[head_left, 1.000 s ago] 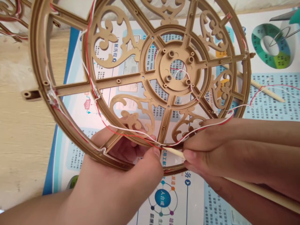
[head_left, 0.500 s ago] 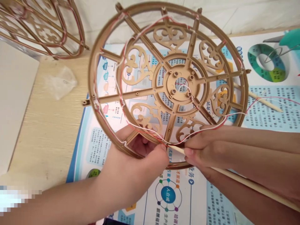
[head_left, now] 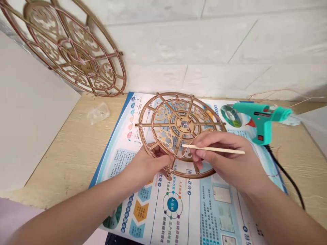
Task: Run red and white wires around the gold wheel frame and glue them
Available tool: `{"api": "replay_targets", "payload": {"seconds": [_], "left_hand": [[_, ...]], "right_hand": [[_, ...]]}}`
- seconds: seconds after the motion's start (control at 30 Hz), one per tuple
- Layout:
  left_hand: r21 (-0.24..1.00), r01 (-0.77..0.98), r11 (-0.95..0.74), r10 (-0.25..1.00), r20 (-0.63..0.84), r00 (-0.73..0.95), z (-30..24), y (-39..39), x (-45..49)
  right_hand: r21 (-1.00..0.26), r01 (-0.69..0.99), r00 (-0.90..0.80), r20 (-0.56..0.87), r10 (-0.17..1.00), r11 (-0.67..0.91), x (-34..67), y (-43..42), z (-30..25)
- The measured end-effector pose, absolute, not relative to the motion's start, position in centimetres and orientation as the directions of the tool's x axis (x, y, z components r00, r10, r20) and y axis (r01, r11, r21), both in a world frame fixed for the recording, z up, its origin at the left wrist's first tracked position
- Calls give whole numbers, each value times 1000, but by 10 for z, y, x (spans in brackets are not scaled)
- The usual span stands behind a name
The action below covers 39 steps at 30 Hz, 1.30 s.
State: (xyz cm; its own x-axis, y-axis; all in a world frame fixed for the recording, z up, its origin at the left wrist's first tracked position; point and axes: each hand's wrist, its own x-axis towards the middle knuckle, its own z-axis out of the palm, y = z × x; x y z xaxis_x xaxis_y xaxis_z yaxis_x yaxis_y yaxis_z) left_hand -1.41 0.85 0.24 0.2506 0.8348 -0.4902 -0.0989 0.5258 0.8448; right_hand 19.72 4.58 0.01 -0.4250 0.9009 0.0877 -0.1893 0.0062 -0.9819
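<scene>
A bronze-coloured round openwork frame (head_left: 179,119) with spokes and scroll ornaments is tilted in front of me. My left hand (head_left: 152,162) grips its lower left rim, the thumb pressing on top and the other fingers underneath. Thin white and red wires (head_left: 163,141) run along its rings. In my right hand (head_left: 224,153) is a pale wooden stick (head_left: 221,149), pinched between thumb and fingers. The stick lies nearly level above the frame's lower right part, its left end near a spoke. The right fingertips partly hide the frame's rim.
Behind on the right stands a teal glue gun (head_left: 264,120) with a black cord (head_left: 288,175). A second bronze frame (head_left: 79,63) leans against the white wall (head_left: 217,41). A small clear plastic bag (head_left: 98,113) lies at left. Printed sheets (head_left: 209,204) cover the wooden table (head_left: 63,146).
The view has drawn back, bringing the glue gun fully in. The stick's tip has left the frame near my left thumb, and the stick is now raised and nearly level.
</scene>
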Motion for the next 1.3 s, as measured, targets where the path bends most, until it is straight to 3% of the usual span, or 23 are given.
{"api": "replay_targets", "payload": {"seconds": [0.1, 0.17, 0.3, 0.37, 0.4, 0.47, 0.53, 0.6, 0.7, 0.77, 0.87, 1.17, 1.3], "left_hand": [[753, -1, 658, 691, -602, 400, 4, 10, -24], [692, 167, 702, 521, -660, 541, 7, 12, -34], [677, 431, 597, 232, -660, 715, 17, 18, -56], [708, 450, 545, 91, -584, 807, 22, 20, -64], [756, 386, 528, 124, -518, 846, 23, 20, -65], [888, 168, 428, 429, -363, 827, 24, 18, -64], [987, 80, 143, 809, -163, 564, 22, 15, -57], [963, 221, -157, 944, 80, 319, 18, 10, -48], [787, 409, -462, 877, 334, 347, 13, 4, -38], [707, 431, -561, 818, 393, 421, 12, 1, -36], [684, 411, -603, 785, 418, 457, 12, 0, -37], [656, 214, -724, 668, 589, 455, 14, -11, -31], [652, 143, -744, 639, 632, 438, 8, -16, -25]], "right_hand": [[-957, -288, -433, 110, 895, -21, 197, 48, 1], [-950, -313, -447, 134, 884, -15, 197, 46, 4], [-946, -325, -458, 168, 873, 11, 196, 42, 7], [-948, -317, -450, 179, 875, 31, 196, 40, 7], [-950, -310, -445, 188, 875, 46, 196, 39, 7], [-955, -284, -438, 207, 875, 85, 196, 37, 8], [-962, -235, -436, 229, 870, 136, 195, 34, 10], [-964, -184, -454, 257, 853, 192, 192, 31, 12], [-932, -89, -468, 351, 811, 351, 187, 25, 16], [-855, -14, -470, 464, 751, 519, 184, 22, 18], [-701, 59, -509, 591, 625, 711, 181, 18, 20], [-531, 57, -616, 648, 449, 845, 181, -10, 31], [-472, 165, -621, 633, 463, 866, 184, -24, 34]]}}
